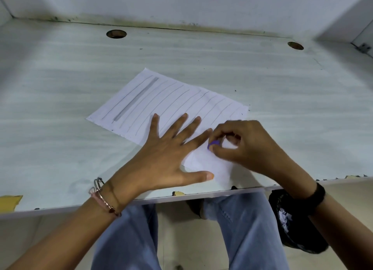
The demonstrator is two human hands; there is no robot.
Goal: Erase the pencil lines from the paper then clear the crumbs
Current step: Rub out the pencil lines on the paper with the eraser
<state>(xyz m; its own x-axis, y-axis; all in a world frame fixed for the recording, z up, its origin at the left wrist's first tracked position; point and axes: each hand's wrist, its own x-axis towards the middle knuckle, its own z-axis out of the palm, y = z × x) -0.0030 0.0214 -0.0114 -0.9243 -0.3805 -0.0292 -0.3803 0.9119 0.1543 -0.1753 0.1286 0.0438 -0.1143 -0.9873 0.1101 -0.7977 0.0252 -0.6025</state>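
Note:
A white sheet of paper (161, 100) lies at an angle on the pale desk (60, 88). Several thin pencil lines and one thick grey pencil band (135, 99) cross it. The near right part of the sheet looks blank. My left hand (167, 154) lies flat on the paper's near part with fingers spread, pressing it down. My right hand (240, 144) pinches a small purple eraser (213, 143) against the paper, right beside my left index fingertip. Small dark specks lie near the sheet's right corner (242, 114).
Two round cable holes (116, 34) (295, 45) sit near the desk's back wall. The desk's front edge (201, 193) is chipped. Below it are my legs in blue jeans (242, 229) and a black bag (292, 225) on the floor at right.

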